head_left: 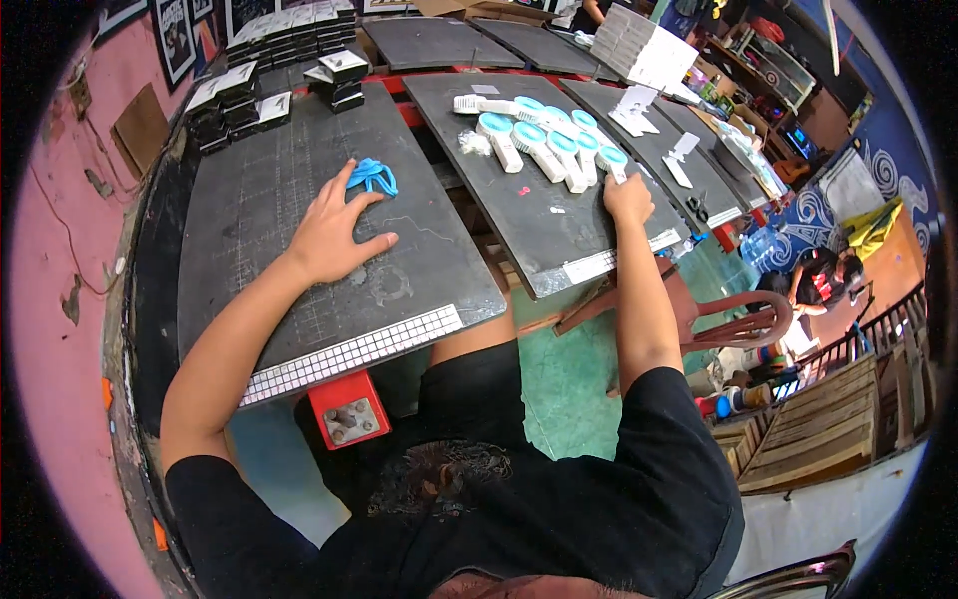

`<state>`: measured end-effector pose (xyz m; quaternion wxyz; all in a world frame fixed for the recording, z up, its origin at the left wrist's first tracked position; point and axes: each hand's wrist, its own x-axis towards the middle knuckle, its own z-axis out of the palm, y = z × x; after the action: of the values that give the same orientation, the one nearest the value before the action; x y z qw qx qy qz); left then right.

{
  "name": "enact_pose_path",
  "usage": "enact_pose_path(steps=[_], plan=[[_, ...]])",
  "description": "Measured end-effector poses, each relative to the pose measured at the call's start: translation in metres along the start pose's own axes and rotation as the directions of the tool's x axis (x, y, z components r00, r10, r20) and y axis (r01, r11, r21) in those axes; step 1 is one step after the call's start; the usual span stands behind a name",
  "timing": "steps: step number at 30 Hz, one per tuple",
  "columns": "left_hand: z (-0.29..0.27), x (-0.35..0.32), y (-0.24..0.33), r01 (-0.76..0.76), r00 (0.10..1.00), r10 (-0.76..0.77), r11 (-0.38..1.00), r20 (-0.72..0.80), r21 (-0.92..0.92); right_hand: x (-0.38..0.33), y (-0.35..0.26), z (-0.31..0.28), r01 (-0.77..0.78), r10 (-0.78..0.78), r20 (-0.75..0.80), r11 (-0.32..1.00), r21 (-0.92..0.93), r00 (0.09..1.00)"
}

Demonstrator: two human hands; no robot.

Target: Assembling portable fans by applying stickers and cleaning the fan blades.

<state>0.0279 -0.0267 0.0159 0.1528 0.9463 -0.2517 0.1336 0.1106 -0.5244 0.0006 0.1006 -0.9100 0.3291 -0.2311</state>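
On the left dark board (239, 200), my left hand (334, 230) lies spread, thumb apart. Its fingertips reach a small tangle of bright blue loops (374, 178), perhaps rubber bands or rings. My right arm stretches to the board beside it (549, 235). There my right hand (628, 199) closes on the white handle of a round-headed piece (612, 158) with a light blue face, like a small brush. Several alike pieces (564, 143) lie in a loose cluster left of it, heads away from me. A clear crumpled wrap (475, 143) sits at the cluster's left.
Stacks of black-and-white boxes (289, 30) stand at the back left. White cartons (639, 48) are piled at the back right. Black scissors (697, 208) lie on the right-hand board. A brown plastic chair (733, 324) stands right of my arm. Another person (823, 280) sits farther right.
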Motion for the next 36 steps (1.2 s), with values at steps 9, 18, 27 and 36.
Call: enact_pose_path(steps=[9, 18, 27, 36], plan=[[0.007, 0.009, -0.006, -0.043, 0.999, 0.040, 0.994, 0.033, 0.104, 0.011, -0.002, 0.008, 0.059, -0.058, -0.021, 0.996, 0.069, 0.998], [0.000, 0.042, -0.017, -0.165, 0.982, 0.168, 0.985, -0.083, 0.051, 0.019, 0.001, 0.017, 0.026, -0.017, -0.046, 0.981, 0.194, 0.999], [-0.042, 0.035, 0.011, -0.318, 0.940, 0.268, 0.913, -0.213, -0.255, 0.011, -0.001, 0.016, 0.031, -0.020, -0.042, 0.955, 0.296, 0.999], [-0.042, -0.090, 0.084, 0.428, 0.573, 0.727, 0.130, 0.380, -0.894, -0.003, -0.015, -0.004, 0.405, -0.133, -0.561, 0.825, 0.395, 0.817]])
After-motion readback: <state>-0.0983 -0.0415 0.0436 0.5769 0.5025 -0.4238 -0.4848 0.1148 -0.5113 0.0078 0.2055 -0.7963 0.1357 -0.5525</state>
